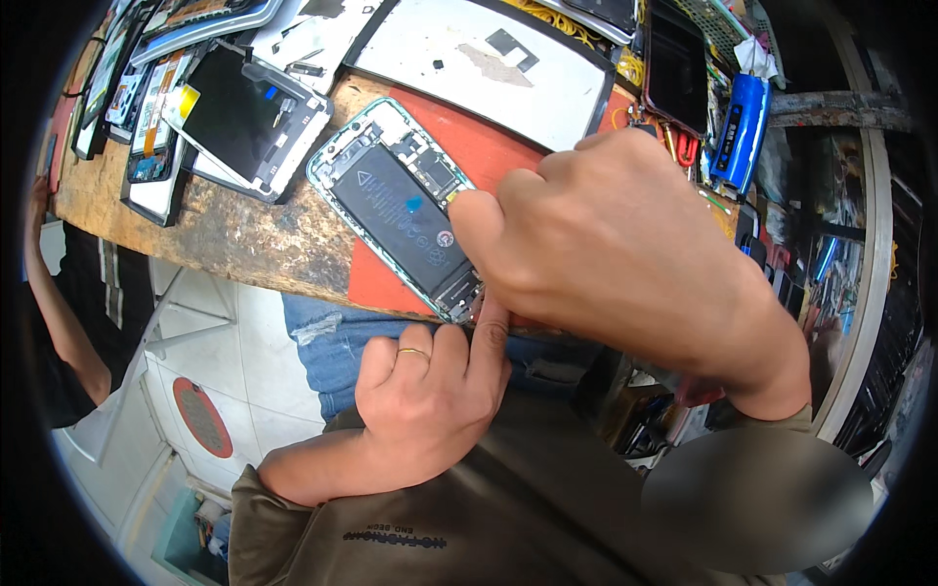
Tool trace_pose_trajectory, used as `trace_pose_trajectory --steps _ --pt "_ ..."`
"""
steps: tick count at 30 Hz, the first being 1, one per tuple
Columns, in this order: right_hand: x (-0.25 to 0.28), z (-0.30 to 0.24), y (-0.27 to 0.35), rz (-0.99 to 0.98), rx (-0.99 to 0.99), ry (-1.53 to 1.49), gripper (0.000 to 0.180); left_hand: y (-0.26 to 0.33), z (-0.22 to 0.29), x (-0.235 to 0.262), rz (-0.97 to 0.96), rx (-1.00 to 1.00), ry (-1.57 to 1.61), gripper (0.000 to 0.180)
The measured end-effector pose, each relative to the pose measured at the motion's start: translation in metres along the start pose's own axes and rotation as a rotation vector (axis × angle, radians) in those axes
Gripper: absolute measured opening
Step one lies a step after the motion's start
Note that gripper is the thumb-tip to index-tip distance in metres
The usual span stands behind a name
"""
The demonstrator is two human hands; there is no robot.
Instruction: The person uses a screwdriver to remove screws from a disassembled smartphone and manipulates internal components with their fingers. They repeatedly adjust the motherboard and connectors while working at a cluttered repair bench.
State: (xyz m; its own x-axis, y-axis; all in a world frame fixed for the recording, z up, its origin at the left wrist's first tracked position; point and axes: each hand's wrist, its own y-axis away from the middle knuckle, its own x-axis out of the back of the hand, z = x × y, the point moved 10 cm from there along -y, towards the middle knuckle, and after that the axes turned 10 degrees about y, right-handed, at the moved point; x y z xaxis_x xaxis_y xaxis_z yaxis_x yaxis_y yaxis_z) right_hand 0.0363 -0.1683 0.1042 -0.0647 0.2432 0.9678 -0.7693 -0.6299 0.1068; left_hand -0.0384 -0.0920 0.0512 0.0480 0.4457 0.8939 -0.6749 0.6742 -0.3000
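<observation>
Smartphone (381, 200), opened, centre of frame; black battery (386, 220) exposed. Long axis runs upper left to lower right, partly over red mat (376, 278), upper end over wooden tabletop (283, 234). Right hand (606, 225) appears nearer, overlapping the phone's right edge in view; from that grip the phone lies left. Right fingers curled, tips hidden: cannot tell whether they pinch anything. Left hand (430, 391) below: index extended toward the phone's lower end, other fingers folded; contact unclear. White panel (430, 44), upper centre.
</observation>
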Motion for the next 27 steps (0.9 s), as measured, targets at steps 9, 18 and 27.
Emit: trace_pose_trajectory --steps 9,18,27 --pt "-0.016 0.023 0.015 0.01 -0.115 -0.184 0.029 -0.004 -0.01 0.015 0.039 0.026 0.088 0.049" --pt "-0.018 0.042 0.106 0.399 -0.818 -0.96 0.013 -0.022 -0.046 0.035 0.081 0.017 0.344 0.019" --pt "-0.032 0.011 0.129 0.666 -0.835 -1.027 0.024 -0.023 -0.051 0.032 0.086 0.061 0.355 0.013"
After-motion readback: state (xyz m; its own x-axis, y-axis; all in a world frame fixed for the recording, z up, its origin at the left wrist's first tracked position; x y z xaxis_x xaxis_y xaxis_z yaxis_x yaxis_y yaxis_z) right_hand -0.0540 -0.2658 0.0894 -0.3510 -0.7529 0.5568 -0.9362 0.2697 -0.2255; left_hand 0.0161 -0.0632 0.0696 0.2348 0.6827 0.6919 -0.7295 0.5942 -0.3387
